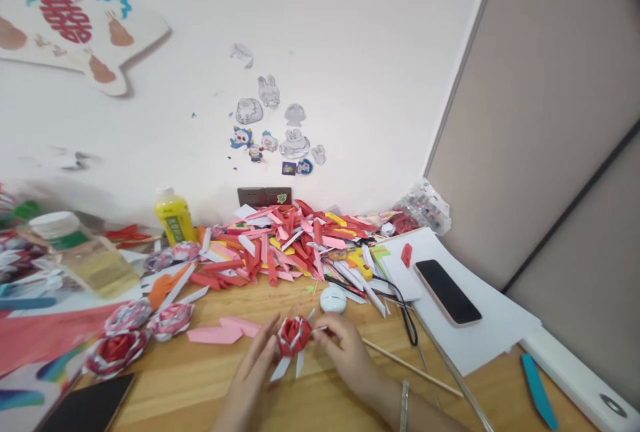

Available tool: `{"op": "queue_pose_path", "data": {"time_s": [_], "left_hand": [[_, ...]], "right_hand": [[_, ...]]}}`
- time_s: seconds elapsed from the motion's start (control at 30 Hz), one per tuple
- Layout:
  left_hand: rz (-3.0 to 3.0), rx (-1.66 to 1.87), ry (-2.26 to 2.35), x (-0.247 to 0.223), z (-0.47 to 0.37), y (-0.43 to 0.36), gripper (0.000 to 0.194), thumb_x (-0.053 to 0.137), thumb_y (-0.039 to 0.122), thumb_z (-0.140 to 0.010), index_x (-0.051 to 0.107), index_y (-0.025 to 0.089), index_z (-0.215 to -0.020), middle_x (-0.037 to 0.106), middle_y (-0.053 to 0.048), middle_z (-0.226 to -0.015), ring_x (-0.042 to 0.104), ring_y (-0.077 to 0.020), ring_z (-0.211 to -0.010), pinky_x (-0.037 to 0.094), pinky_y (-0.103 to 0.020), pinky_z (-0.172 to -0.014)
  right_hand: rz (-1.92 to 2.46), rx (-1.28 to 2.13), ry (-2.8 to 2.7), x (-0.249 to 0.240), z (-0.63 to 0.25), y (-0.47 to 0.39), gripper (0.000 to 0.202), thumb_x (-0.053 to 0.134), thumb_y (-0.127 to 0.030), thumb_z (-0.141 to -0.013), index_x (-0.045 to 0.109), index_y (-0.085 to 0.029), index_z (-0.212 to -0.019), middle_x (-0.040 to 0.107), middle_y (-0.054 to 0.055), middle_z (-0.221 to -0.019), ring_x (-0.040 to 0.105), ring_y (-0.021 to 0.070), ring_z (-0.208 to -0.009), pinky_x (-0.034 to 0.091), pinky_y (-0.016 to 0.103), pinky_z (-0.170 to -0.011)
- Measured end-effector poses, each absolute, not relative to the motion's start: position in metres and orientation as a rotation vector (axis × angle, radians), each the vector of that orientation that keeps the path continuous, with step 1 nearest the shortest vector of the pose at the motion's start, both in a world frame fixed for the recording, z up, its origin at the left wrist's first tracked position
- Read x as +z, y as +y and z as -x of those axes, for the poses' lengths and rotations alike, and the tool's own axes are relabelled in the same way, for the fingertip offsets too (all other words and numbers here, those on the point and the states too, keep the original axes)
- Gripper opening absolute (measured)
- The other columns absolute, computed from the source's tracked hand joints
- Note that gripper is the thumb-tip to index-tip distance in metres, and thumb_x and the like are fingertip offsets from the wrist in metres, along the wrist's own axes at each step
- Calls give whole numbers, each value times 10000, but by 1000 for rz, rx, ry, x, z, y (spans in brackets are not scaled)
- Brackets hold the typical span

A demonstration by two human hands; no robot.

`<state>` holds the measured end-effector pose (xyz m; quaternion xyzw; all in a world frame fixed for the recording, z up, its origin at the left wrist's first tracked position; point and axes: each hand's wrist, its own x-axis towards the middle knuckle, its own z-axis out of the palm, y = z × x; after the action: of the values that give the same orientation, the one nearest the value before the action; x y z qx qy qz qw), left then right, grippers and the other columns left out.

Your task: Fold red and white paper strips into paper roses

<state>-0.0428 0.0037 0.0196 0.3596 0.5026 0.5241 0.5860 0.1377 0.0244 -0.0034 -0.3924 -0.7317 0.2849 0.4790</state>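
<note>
A red and white folded-paper rose [294, 336] sits between my hands above the wooden table, with white paper strips sticking out around it. My left hand [254, 360] holds the rose's left side, thumb and fingers against its edge. On the other side, my right hand [345, 352] is closed in a pinch on one white paper strip [319, 330] that reaches out from the rose. Pink folded paper strips [215, 335] lie just left of my left hand. Finished-looking paper roses [117, 349], red and pink with white, are grouped further left.
Behind my hands is a heap of folded paper strips [280, 245], with a yellow glue gun [360, 263] at its right. A white round object [333, 299], a wooden stick [413, 369], a phone [447, 291], a yellow bottle [174, 217] and a large jar [85, 255] stand or lie around.
</note>
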Motion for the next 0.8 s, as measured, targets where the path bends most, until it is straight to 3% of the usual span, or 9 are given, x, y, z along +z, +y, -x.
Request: {"op": "queue_pose_path", "data": {"time_s": [0.1,0.23,0.33,0.53,0.67,0.8], "left_hand": [[-677,1181,1124,27,41,5,719,830,620,-435,691,199,-1001,758,-70,-917,686,-284,-873,528,-322,-724],[-609,1220,1090,28,41,7,684,889,495,-410,693,180,-984,728,-17,-699,664,-201,-649,501,-275,-623],[-560,1215,1060,27,40,5,682,895,454,-423,687,174,-1009,722,-21,-684,667,-203,-645,504,-282,-624],[-685,1238,1122,26,38,4,524,899,435,-442,712,174,-856,717,-8,-695,643,-169,-619,496,-241,-589],[-723,1218,1126,20,38,7,523,891,497,-434,700,171,-795,690,4,-625,610,-153,-564,479,-232,-550],[-790,1163,1086,8,41,9,506,867,534,-478,683,175,-783,698,-6,-671,629,-174,-624,501,-264,-613]], "right_hand": [[891,664,-1854,-2,-135,20,327,480,-429,-944,646,-187,-800,671,57,-798,589,192,-773,427,289,-737],[848,611,-1939,-1,-135,17,283,490,-384,-943,655,-184,-829,684,69,-808,594,195,-770,421,288,-720],[881,633,-1940,1,-136,16,193,515,-308,-926,652,-186,-869,689,66,-845,605,191,-797,432,280,-735],[931,678,-1912,-3,-141,15,125,548,-204,-859,658,-188,-916,688,61,-885,617,194,-844,447,287,-773],[1020,758,-1821,-9,-143,15,148,543,-198,-842,660,-186,-931,691,73,-924,631,209,-886,456,314,-814],[1087,898,-1701,-13,-143,17,199,510,-250,-861,664,-178,-965,694,98,-967,637,240,-938,465,357,-852]]}}
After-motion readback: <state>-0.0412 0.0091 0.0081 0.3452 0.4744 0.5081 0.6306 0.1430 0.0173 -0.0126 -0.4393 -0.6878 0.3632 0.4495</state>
